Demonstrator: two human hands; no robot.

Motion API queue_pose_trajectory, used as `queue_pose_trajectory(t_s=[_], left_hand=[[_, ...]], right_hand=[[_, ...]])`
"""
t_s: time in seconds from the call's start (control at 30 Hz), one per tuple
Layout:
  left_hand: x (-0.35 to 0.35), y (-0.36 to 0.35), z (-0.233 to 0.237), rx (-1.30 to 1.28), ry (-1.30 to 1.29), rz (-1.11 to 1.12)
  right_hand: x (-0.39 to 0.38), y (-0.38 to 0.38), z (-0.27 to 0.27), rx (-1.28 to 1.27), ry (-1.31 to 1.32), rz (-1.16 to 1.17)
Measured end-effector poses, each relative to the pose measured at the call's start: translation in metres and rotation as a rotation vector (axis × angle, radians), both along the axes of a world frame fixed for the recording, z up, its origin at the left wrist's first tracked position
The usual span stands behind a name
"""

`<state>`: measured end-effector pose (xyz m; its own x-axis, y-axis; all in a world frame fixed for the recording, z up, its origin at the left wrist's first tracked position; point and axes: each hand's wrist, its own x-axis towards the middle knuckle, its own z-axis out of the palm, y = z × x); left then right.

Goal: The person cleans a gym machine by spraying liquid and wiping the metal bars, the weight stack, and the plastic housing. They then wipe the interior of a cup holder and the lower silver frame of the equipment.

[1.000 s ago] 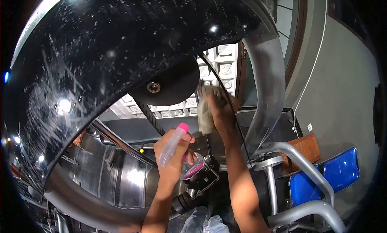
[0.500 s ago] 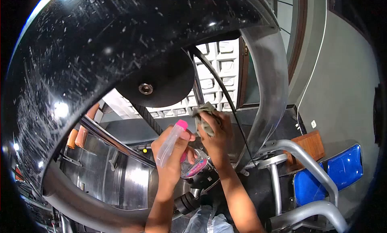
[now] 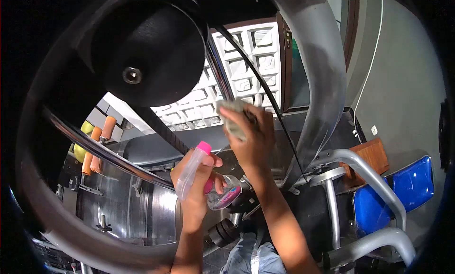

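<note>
My left hand (image 3: 194, 203) is wrapped round a spray bottle (image 3: 225, 197) with a clear body, a pink label and a pink nozzle tip. The bottle's neck is mostly behind my fingers. Higher up, my right hand (image 3: 255, 148) grips a crumpled greyish-green cloth (image 3: 235, 126). That cloth lies at the lower visible part of an upright chrome rod (image 3: 219, 68); whether it goes round the rod is hidden. A black cable (image 3: 259, 82) runs down just right of my right hand. A large black pulley wheel (image 3: 156, 46) hangs at upper left.
A thick grey curved frame (image 3: 327, 70) rises on the right. Silver tubing (image 3: 367, 172), a blue padded chair (image 3: 410, 184) and a brown wooden board (image 3: 369, 160) stand lower right. Orange-brown foam rollers (image 3: 96, 151) are at left. Behind is a white patterned wall panel (image 3: 244, 61).
The view has shifted, so the pulley shows more fully and the scratched black cover has left the upper area. My right hand and the cloth are slightly higher on the rod.
</note>
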<state>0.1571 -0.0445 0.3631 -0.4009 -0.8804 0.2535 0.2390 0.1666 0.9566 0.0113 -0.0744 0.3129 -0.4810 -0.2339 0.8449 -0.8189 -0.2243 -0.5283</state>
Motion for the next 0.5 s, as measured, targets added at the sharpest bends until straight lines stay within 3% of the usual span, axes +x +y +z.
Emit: queue_pose_trajectory(t_s=[0.1,0.17,0.33,0.4,0.47,0.5], left_hand=[[-0.003,0.003,-0.004,-0.004,-0.013,0.020],[-0.004,0.005,-0.009,-0.009,-0.037,0.034],[-0.006,0.005,-0.016,0.025,-0.023,-0.043],[-0.007,0.003,-0.017,0.013,-0.028,-0.062],[-0.006,0.005,-0.018,0.004,-0.039,-0.073],[-0.005,0.005,-0.017,0.006,-0.034,-0.074]], right_hand=[[0.006,0.007,-0.066,0.105,-0.020,-0.033],[0.006,0.011,-0.080,0.158,-0.055,0.000],[-0.016,0.014,-0.062,0.069,-0.150,0.276],[-0.015,0.014,-0.033,-0.073,-0.499,0.531],[-0.025,0.003,0.001,-0.084,-0.326,0.575],[-0.027,0.006,0.023,-0.027,-0.471,0.693]])
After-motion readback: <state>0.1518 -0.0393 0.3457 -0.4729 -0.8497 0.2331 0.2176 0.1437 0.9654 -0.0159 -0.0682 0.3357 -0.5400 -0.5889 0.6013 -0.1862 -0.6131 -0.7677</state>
